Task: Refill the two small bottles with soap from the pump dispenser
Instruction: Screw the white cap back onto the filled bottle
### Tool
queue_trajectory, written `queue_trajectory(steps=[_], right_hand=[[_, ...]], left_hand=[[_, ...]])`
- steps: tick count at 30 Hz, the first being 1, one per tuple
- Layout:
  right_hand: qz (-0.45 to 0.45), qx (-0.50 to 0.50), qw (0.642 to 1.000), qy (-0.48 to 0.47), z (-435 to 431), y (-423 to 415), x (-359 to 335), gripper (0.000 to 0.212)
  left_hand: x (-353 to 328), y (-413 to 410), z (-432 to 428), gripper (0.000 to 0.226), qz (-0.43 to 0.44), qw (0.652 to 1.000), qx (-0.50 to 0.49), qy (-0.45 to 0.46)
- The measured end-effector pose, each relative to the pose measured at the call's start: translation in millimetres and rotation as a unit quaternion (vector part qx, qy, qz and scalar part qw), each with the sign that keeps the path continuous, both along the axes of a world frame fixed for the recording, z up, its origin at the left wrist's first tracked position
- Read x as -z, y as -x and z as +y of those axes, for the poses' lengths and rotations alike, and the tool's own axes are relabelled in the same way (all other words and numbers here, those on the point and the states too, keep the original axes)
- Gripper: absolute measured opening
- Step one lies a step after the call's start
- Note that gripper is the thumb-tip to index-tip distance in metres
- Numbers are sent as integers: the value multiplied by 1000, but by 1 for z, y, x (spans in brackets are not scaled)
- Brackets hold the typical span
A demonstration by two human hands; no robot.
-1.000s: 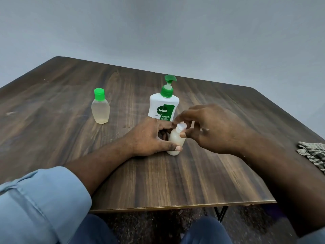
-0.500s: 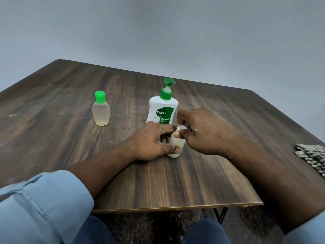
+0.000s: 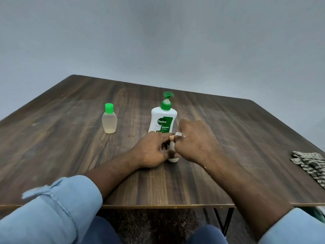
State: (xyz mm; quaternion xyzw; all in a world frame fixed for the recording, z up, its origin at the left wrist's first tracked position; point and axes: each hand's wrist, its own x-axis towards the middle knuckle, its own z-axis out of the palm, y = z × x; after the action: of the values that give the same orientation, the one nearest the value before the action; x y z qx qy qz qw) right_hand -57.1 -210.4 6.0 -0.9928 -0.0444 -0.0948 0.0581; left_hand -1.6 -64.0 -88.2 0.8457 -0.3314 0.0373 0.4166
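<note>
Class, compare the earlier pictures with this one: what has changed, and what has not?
The right hand has closed in over the small bottle, hiding most of the white cap it pinches. The left hand keeps gripping the bottle's body. The green-capped bottle, pump dispenser and cloth have not moved.

— Where does the camera sit?
— On the person's head: one wide view, facing forward and down, close over the left hand [image 3: 151, 152] and right hand [image 3: 195, 140].
— Beyond them?
— The table [image 3: 237, 127], then wall [image 3: 158, 41].
</note>
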Motion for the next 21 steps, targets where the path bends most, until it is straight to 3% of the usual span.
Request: queue_trajectory(steps=[5,9,19,21], right_hand=[[17,-38,997,-67,-4,6,-4,28],[-16,-49,995,-85,8,7,8,46],[23,-133,961,-241,102,-29,27,37],[25,-135,955,-261,120,-48,31,47]], left_hand=[[-5,19,17,41,16,998,-57,-24],[-1,35,64,31,-16,991,-130,-34],[-5,37,190,36,-17,920,-388,-57],[-3,27,197,43,-17,909,-414,-54]])
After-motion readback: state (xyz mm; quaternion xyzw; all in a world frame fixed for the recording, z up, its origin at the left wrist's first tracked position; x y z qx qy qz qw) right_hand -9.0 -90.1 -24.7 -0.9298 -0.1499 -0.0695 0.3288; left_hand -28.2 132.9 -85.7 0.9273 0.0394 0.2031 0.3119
